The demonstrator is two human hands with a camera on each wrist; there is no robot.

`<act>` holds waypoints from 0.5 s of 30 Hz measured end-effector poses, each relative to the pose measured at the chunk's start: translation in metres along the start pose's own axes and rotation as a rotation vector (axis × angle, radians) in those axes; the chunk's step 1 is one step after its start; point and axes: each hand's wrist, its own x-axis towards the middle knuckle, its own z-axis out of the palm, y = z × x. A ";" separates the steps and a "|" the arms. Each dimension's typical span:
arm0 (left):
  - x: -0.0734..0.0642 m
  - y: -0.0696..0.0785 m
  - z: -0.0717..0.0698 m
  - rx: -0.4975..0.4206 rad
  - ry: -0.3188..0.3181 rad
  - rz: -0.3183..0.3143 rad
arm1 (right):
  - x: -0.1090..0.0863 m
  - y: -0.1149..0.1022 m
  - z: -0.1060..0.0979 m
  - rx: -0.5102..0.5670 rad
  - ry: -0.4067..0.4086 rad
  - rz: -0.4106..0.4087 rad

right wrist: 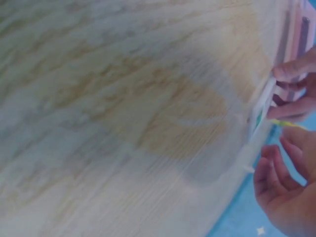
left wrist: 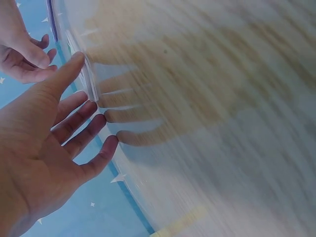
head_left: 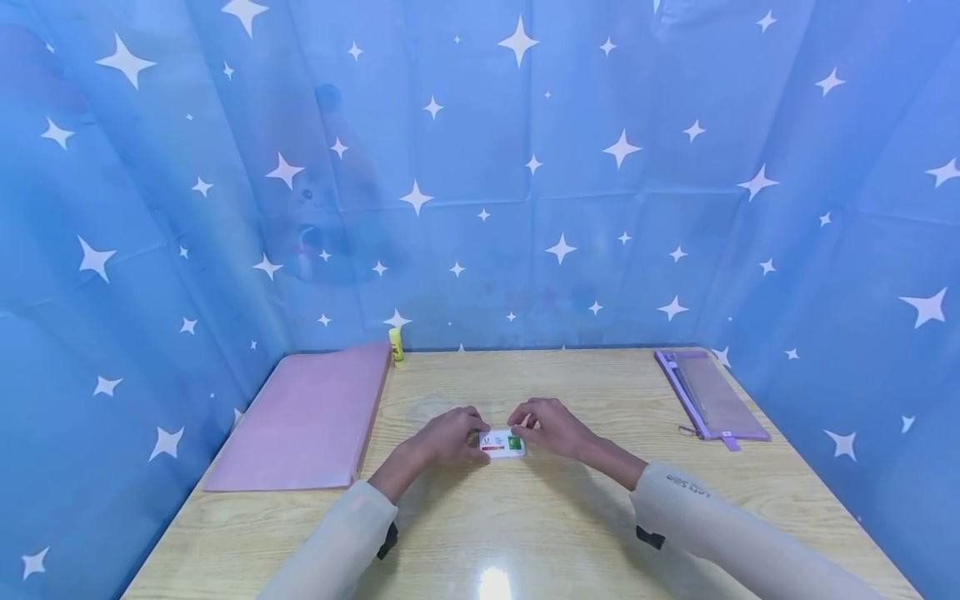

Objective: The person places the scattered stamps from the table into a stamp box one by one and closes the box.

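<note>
A small flat white box (head_left: 502, 443) with a printed label, a red-orange strip and a green square lies on the wooden table. My left hand (head_left: 452, 435) holds it at its left end, thumb along the near edge and fingertips along the far edge. In the left wrist view the box (left wrist: 90, 79) shows edge-on between the thumb and fingers of my left hand (left wrist: 54, 133). My right hand (head_left: 551, 427) is at the box's right end, fingers loosely bent. The right wrist view shows the right hand (right wrist: 289, 182) just beyond the box, with nothing in its fingers.
A pink folder (head_left: 300, 425) lies on the table's left side, with a yellow glue stick (head_left: 396, 345) upright at its far corner. A purple-edged zip pouch (head_left: 716, 396) lies at the far right. A blue star-patterned curtain (head_left: 480, 167) hangs behind and beside the table.
</note>
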 end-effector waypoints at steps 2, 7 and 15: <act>-0.001 -0.001 -0.001 -0.015 0.004 0.006 | 0.002 0.000 0.000 -0.002 -0.001 -0.006; -0.002 -0.007 -0.008 -0.044 0.034 0.022 | 0.007 -0.002 -0.002 -0.010 -0.003 -0.018; -0.008 -0.025 -0.023 0.016 0.143 -0.032 | 0.019 -0.009 -0.003 -0.040 -0.012 -0.017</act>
